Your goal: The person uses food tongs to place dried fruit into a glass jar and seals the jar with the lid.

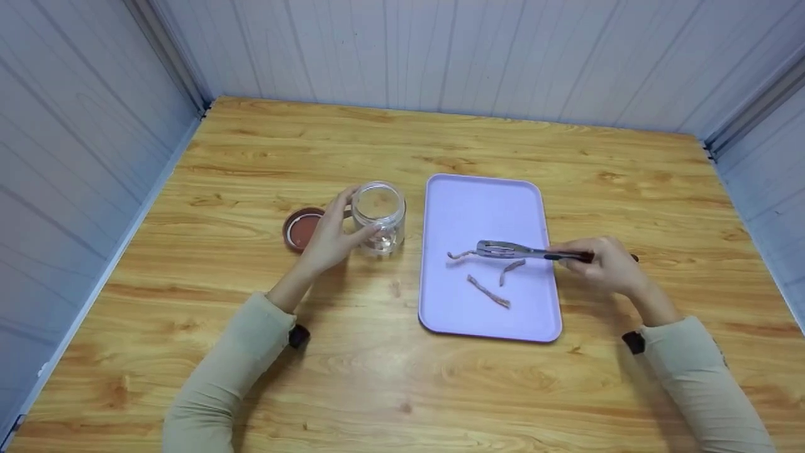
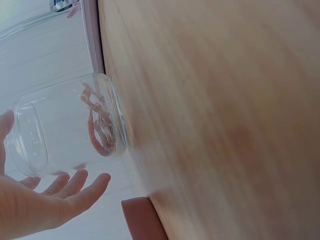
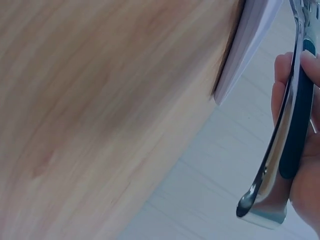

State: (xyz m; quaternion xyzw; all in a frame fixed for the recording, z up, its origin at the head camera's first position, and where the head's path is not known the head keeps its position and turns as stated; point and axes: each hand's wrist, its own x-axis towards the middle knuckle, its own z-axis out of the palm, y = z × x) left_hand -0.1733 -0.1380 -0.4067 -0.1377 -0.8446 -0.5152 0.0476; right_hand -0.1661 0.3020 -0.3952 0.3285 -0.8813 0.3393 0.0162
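Note:
My left hand [image 1: 331, 236] holds a clear jar [image 1: 379, 220] upright, thumb at the near side and fingers round the far left side. The jar's mouth is uncovered, and several reddish-brown dried strips [image 2: 101, 122] lie at its bottom in the left wrist view. With my right hand [image 1: 600, 264] I grip metal tongs [image 1: 512, 250] with dark handle grips [image 3: 298, 115]. The slotted tips of the tongs are over the lilac tray [image 1: 484, 201], at the end of one thin strip [image 1: 461, 255]. Two more strips, a straight one [image 1: 488, 292] and a bent one [image 1: 511, 269], lie on the tray.
A reddish-brown round lid [image 1: 303, 229] lies inside up on the wooden table [image 1: 352, 390], just left of the jar and partly behind my left hand. Pale panel walls [image 1: 415, 56] stand along the table's back and sides.

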